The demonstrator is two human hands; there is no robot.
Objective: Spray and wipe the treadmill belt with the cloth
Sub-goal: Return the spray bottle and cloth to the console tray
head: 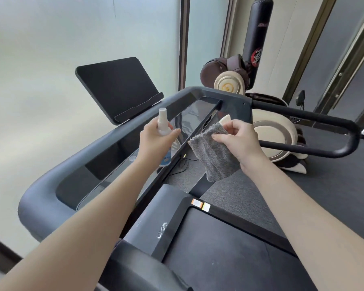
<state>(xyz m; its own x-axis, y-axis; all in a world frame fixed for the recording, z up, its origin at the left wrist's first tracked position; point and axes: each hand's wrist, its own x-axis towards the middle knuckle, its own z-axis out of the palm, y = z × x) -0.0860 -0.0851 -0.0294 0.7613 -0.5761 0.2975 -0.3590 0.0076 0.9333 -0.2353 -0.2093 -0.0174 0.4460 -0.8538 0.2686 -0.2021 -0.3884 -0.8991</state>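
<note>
The left grip [156,141] grasps the spray bottle [162,123] upright, seemingly ready to aim; the right grip [234,141] pinches the cloth [214,158] alongside, hanging free.

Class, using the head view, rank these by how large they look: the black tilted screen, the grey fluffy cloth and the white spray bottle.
Largest: black tilted screen.
Middle: grey fluffy cloth.
Smallest: white spray bottle, though the left hand hides part of it.
</note>
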